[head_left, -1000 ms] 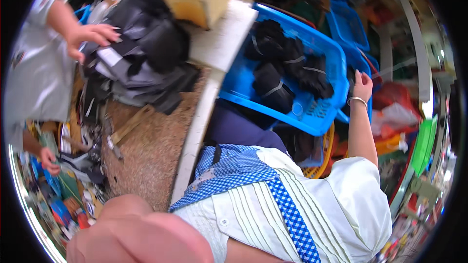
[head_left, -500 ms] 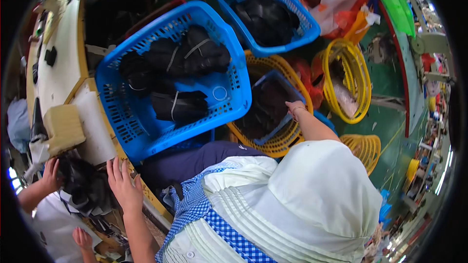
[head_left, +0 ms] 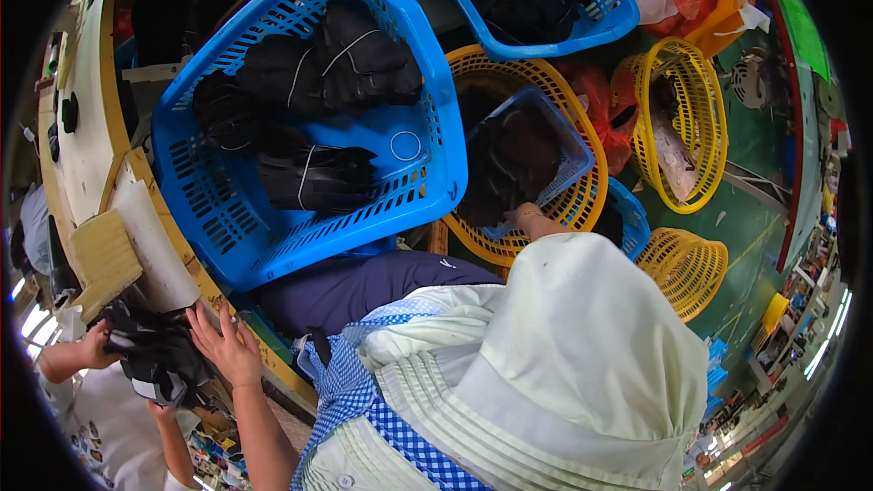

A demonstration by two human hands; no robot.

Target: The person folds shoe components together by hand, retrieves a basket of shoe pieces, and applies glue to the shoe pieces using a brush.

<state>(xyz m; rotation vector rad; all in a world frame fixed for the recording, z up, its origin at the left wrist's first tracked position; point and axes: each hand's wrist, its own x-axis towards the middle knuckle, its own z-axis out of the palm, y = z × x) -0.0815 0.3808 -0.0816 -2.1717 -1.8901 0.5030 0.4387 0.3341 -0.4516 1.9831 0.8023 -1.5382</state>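
My left hand is raised beside the wooden table edge, its fingers stretched and spread, holding nothing. Just past its fingertips is a bunch of black pieces, like cut leather, which a co-worker's hands hold from the far side and from below. On my other side, my right hand reaches into a yellow basket. It touches the near side of dark flat pieces lying in a blue tray inside that basket. Its fingertips are partly hidden, so a grip cannot be made out.
A large blue basket before me holds several black bundles tied with pale bands. Another blue basket with black pieces stands farther off. At the right are a yellow basket with contents and a tipped yellow basket on the green floor.
My right hand has moved nearer to me, along the dark pieces. The co-worker's black bunch has been lifted and spread. My left hand stays open near it. The view has shifted slightly.
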